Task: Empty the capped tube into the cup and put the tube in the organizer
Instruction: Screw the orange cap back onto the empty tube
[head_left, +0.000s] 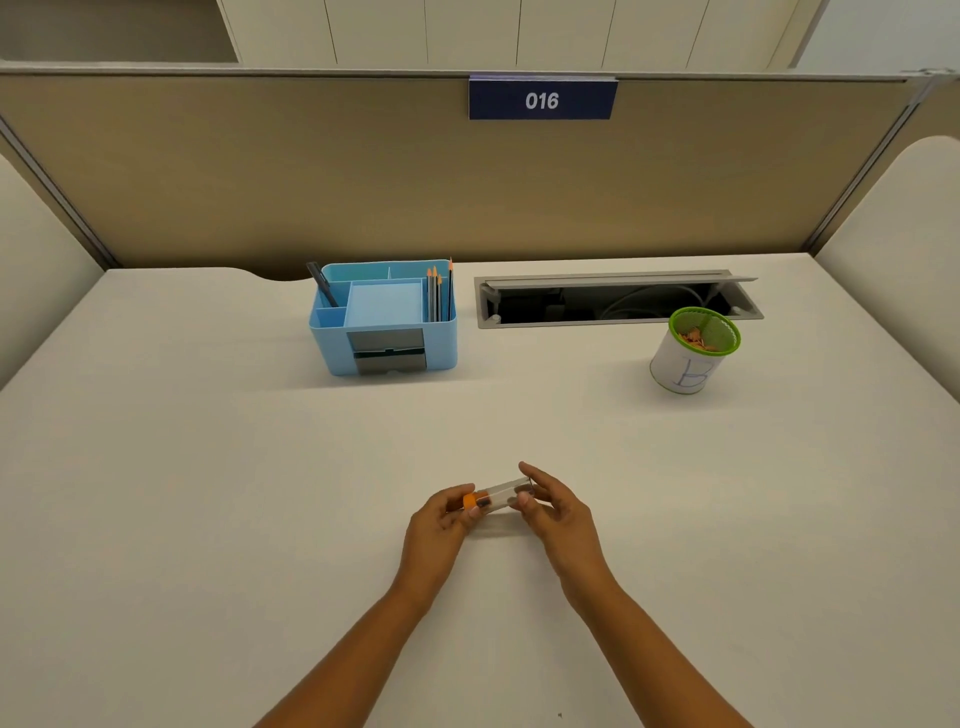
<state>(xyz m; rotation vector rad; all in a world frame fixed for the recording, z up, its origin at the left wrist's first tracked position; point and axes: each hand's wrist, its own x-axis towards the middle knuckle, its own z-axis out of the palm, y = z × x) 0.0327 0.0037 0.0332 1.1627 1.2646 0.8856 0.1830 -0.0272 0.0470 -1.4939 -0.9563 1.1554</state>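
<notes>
A clear tube (503, 493) with an orange cap (470, 500) lies sideways between my hands, low over the middle of the desk. My left hand (441, 519) pinches the capped end. My right hand (553, 506) grips the other end. Something dark shows inside the tube near the cap. The cup (691, 353) is a green mesh cup with a white paper sleeve marked B, standing far right with orange bits inside. The blue organizer (384, 317) stands at the back centre-left, holding pencils and a pen.
An open cable tray (613, 301) is sunk into the desk (208, 467) behind the cup. A tan partition (363, 182) with a 016 sign walls the back. Padded panels flank both sides.
</notes>
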